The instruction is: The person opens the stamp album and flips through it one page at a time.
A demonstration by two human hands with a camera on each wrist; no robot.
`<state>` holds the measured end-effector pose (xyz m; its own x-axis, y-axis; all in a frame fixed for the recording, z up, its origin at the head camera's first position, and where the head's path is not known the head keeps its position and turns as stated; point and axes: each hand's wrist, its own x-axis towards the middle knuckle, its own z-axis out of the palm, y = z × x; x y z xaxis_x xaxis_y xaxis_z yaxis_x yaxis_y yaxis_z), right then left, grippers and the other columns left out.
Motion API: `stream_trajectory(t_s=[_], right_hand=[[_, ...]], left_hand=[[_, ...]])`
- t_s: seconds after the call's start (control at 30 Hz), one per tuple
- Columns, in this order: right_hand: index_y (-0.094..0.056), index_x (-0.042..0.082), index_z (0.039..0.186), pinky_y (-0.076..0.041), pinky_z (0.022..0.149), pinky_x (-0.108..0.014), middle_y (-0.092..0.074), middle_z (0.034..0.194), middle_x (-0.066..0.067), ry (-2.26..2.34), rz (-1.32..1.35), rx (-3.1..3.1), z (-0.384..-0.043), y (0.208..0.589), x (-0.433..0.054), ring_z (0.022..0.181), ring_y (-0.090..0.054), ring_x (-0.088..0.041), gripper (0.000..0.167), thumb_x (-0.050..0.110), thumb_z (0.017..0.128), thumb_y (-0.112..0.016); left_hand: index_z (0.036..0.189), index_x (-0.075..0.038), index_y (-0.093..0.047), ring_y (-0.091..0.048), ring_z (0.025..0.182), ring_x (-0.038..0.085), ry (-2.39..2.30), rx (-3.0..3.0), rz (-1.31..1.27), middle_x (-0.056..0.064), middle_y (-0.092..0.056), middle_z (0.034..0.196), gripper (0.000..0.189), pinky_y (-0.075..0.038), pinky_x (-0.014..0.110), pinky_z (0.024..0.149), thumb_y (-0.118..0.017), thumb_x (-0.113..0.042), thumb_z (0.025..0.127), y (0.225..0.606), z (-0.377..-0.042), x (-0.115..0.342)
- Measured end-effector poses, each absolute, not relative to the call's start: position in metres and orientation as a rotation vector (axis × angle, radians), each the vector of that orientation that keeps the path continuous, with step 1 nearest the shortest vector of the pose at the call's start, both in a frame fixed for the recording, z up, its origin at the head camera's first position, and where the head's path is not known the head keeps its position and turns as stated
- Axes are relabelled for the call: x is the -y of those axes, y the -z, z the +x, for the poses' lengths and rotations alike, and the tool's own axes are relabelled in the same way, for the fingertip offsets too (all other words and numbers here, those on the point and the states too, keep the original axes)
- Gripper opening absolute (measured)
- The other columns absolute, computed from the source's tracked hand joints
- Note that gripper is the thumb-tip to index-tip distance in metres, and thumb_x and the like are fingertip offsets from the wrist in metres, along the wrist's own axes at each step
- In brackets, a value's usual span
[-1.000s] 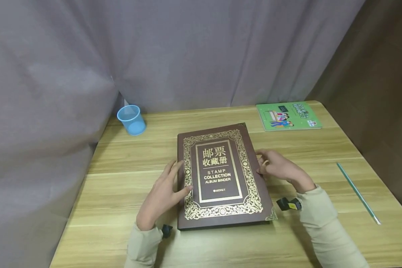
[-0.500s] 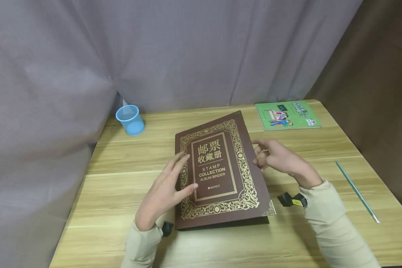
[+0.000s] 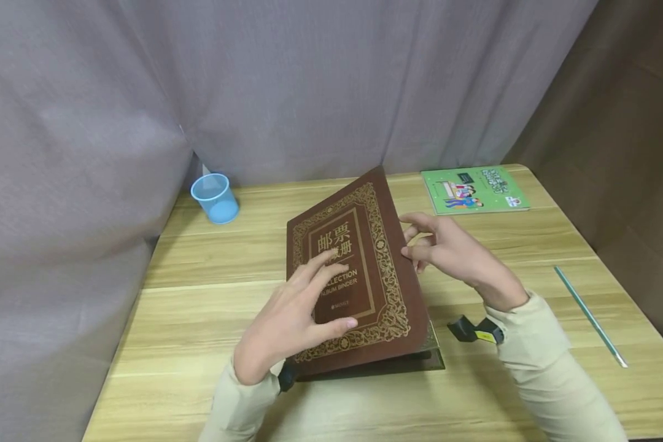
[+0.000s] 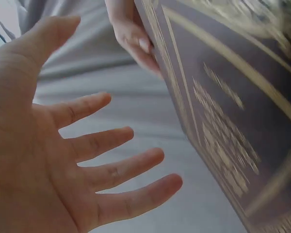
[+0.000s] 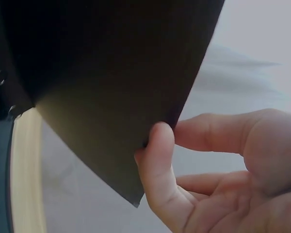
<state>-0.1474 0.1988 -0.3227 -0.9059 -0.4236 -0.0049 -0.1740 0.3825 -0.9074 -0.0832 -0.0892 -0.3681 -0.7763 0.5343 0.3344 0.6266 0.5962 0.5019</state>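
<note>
A dark brown stamp album (image 3: pixel 389 288) with gold ornament and lettering lies on the table, its front cover raised on the right side. My right hand (image 3: pixel 447 255) pinches the cover's right edge between thumb and fingers. In the right wrist view the cover's dark inner side (image 5: pixel 111 111) shows, with the fingers (image 5: pixel 160 155) at its edge and metal rings at the far left. My left hand (image 3: pixel 298 313) hovers in front of the cover with fingers spread, overlapping part of the lettering. The left wrist view shows that palm (image 4: pixel 43 160) facing the cover (image 4: pixel 233 121), holding nothing.
A blue plastic cup (image 3: pixel 215 199) stands at the back left of the wooden table (image 3: pixel 199 344). A green book (image 3: pixel 475 190) lies at the back right, and a green pencil (image 3: pixel 588 316) near the right edge. Grey cloth (image 3: pixel 287 92) hangs behind.
The album's cover has swung up and leftward with my right hand at its edge. My left hand has come off the left side and moved right over the cover, fingers spreading.
</note>
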Motion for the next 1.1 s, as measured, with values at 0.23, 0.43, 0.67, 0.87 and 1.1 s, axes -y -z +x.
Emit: stream_trajectory(t_s=[0.23,0.43,0.67,0.87,1.1], right_hand=[[-0.038,-0.01,0.149,-0.059,0.065,-0.034,-0.062,0.109,-0.024,1.574,-0.517,-2.424,-0.144,0.308,-0.178,0.068,-0.066,-0.019,0.061,-0.005,0.093,-0.062],[-0.04,-0.008,0.149,-0.06,0.071,-0.036,-0.059,0.112,-0.023,1.633,-0.555,-2.388,-0.14,0.301,-0.163,0.074,-0.068,-0.019,0.056,0.001,0.098,-0.061],[-0.041,-0.005,0.149,-0.059,0.076,-0.035,-0.06,0.123,-0.024,1.674,-0.623,-2.377,-0.133,0.297,-0.154,0.082,-0.069,-0.022,0.053,0.001,0.099,-0.059],[-0.042,-0.007,0.147,-0.057,0.081,-0.033,-0.058,0.129,-0.027,1.724,-0.752,-2.325,-0.128,0.296,-0.146,0.092,-0.069,-0.02,0.054,-0.003,0.097,-0.06],[-0.043,-0.005,0.148,-0.056,0.084,-0.03,-0.057,0.134,-0.025,1.721,-0.82,-2.301,-0.128,0.301,-0.14,0.096,-0.069,-0.024,0.055,-0.003,0.096,-0.061]], left_hand=[[0.152,-0.024,-0.044,-0.046,0.128,0.02,0.861,2.559,-1.17,0.006,-0.042,0.15,0.085,-0.055,0.042,0.084,-0.078,-0.057,0.082,0.35,-0.071,0.074],[0.153,-0.026,-0.044,-0.048,0.11,0.019,0.851,2.482,-1.25,0.007,-0.04,0.148,0.086,-0.043,0.018,0.056,-0.078,-0.058,0.081,0.344,-0.061,0.072],[0.15,-0.023,-0.049,-0.049,0.126,0.028,0.789,2.424,-1.287,0.01,-0.032,0.157,0.078,-0.049,0.022,0.06,-0.075,-0.057,0.085,0.34,-0.055,0.076],[0.145,-0.022,-0.055,-0.043,0.134,0.029,0.803,2.404,-1.284,0.009,-0.028,0.16,0.07,-0.057,0.036,0.073,-0.077,-0.052,0.085,0.336,-0.051,0.078],[0.129,-0.018,-0.064,-0.046,0.132,0.027,0.858,2.343,-1.243,0.007,-0.036,0.156,0.047,-0.057,0.037,0.079,-0.075,-0.043,0.089,0.334,-0.051,0.082]])
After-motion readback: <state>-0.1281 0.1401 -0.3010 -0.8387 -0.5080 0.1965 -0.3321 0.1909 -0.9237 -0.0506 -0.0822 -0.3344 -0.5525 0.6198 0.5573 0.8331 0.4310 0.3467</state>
